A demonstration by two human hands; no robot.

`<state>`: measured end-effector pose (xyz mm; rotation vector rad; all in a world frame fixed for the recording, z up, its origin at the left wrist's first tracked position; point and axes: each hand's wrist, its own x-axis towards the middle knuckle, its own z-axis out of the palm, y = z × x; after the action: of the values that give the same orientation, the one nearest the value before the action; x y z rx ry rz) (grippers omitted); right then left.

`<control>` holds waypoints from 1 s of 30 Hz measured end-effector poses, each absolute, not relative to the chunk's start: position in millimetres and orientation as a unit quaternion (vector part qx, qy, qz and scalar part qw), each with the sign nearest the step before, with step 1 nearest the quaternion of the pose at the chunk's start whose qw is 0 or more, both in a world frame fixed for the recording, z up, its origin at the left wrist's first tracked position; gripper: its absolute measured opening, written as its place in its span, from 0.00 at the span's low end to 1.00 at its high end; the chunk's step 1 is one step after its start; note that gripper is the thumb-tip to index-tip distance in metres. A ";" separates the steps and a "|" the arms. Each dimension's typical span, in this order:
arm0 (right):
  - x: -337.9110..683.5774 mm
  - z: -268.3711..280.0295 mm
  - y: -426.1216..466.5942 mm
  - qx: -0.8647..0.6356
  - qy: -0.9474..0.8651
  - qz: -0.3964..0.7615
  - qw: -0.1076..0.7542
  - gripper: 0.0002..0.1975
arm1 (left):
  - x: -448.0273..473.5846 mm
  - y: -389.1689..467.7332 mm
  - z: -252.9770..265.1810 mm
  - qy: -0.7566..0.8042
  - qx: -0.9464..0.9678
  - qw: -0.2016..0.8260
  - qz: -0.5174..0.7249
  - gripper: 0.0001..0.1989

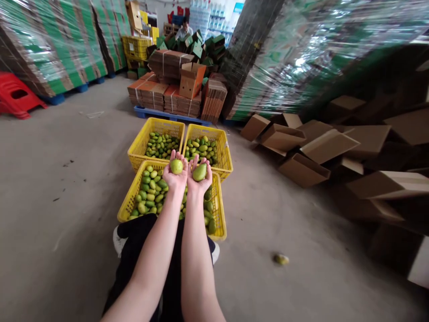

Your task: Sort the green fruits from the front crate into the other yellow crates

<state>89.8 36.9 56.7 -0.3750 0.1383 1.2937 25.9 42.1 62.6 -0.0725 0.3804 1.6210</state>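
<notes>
Both arms are stretched forward, palms up and side by side, over a yellow crate (221, 214) of green fruit that look like mangoes. On the cupped palm of my left hand (174, 180) rests a rounder yellow-green mango (176, 167). My right hand (197, 184) holds a longer, greener mango (199, 172), its fingers curled up around the far side. My wrists and forearms cover part of the fruit in the near crate. Just beyond my fingertips stand two more yellow crates, the left one (134, 145) and the right one (228, 154), both holding similar fruit.
One fruit (280, 259) lies on the floor at right. Cardboard boxes (304, 170) are heaped further right. Bundled flat cartons (150, 95) sit on a blue pallet (167, 116) ahead. Wrapped stacks flank both sides; a red stool (18, 95) is left. A person (184, 30) is at the back.
</notes>
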 end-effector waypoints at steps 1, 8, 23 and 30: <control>90.4 54.8 38.1 -0.182 0.064 0.598 0.778 0.04 | 28.7 43.3 61.0 0.168 -0.048 0.674 0.717 0.23; 89.4 59.5 38.4 -0.210 -0.014 0.605 0.768 0.11 | 32.5 42.9 59.1 0.190 -0.022 0.669 0.718 0.26; 85.5 63.4 45.5 -0.260 -0.014 0.616 0.743 0.09 | 17.5 40.8 70.4 0.193 -0.037 0.703 0.683 0.25; 101.5 50.9 12.9 -0.334 -0.046 0.695 0.636 0.05 | -40.9 17.1 17.0 0.397 0.098 0.756 0.511 0.11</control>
<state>101.5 12.9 50.9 -0.7628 -0.1045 1.5870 -40.9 17.1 17.0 0.2136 0.8648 1.1135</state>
